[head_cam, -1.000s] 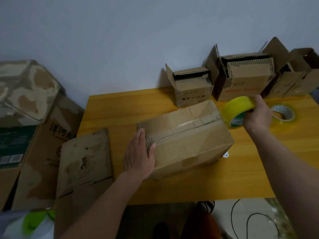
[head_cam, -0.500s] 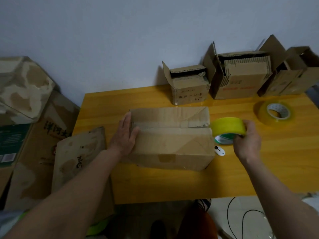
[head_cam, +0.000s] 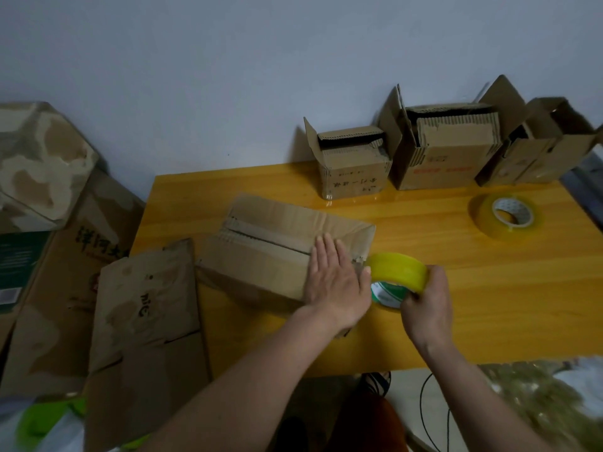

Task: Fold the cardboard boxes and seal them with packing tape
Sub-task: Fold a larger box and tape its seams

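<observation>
A folded cardboard box (head_cam: 267, 252) lies on the yellow wooden table (head_cam: 489, 288), its top flaps closed along a middle seam. My left hand (head_cam: 336, 282) presses flat on the box's right end, fingers straight. My right hand (head_cam: 427, 301) grips a yellow roll of packing tape (head_cam: 398, 272) held right against that end of the box, beside my left thumb. A second tape roll (head_cam: 504, 216) lies flat on the table at the right.
Three open cardboard boxes (head_cam: 355, 164) (head_cam: 447, 151) (head_cam: 535, 148) stand along the wall at the table's back. Flattened cardboard (head_cam: 143, 314) leans off the table's left edge, with more boxes (head_cam: 42, 164) stacked on the left. A black cable (head_cam: 424, 399) hangs below the front edge.
The box has turned on the table. My left hand moved from its left end to its right end, and my right hand brought the tape roll up against that end.
</observation>
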The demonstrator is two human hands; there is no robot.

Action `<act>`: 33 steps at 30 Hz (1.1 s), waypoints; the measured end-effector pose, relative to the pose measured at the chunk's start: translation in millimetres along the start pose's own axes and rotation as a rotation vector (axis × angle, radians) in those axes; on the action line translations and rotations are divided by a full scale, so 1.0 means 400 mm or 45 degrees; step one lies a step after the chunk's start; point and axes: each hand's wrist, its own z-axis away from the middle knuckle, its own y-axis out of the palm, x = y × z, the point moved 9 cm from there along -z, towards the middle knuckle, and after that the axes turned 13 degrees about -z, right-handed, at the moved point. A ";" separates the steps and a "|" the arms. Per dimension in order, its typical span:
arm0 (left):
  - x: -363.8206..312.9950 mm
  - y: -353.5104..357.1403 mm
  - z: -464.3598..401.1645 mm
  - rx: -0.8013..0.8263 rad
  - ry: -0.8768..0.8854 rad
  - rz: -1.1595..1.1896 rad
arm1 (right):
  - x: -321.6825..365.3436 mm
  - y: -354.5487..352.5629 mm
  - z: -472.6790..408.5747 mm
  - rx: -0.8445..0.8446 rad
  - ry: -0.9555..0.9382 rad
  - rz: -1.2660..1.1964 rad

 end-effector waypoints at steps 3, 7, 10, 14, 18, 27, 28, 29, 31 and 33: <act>-0.041 -0.006 0.035 -0.073 0.367 -0.121 | -0.008 0.001 0.020 0.024 0.014 -0.048; 0.005 -0.008 0.036 -0.081 0.575 -0.327 | 0.021 0.046 0.042 0.292 -0.005 -0.186; 0.092 -0.024 0.030 -0.064 0.589 -0.296 | 0.068 0.124 0.084 0.715 0.076 -0.420; 0.214 -0.032 0.026 -0.099 0.421 -0.313 | 0.115 0.231 0.147 0.987 0.158 -0.508; 0.260 -0.042 0.010 -0.119 0.450 -0.311 | 0.126 0.291 0.166 1.077 0.195 -0.525; 0.341 -0.056 -0.012 -0.179 0.261 -0.077 | 0.075 0.367 0.164 1.126 0.259 -0.333; 0.343 -0.053 -0.010 -0.167 0.253 -0.037 | 0.078 0.374 0.161 1.147 0.265 -0.319; 0.341 -0.048 -0.009 -0.152 0.254 0.016 | 0.077 0.381 0.158 1.165 0.269 -0.299; 0.335 -0.045 -0.006 -0.190 0.211 0.062 | 0.064 0.394 0.156 1.185 0.299 -0.299; 0.335 -0.046 -0.004 -0.265 0.084 0.006 | 0.054 0.404 0.157 1.214 0.338 -0.325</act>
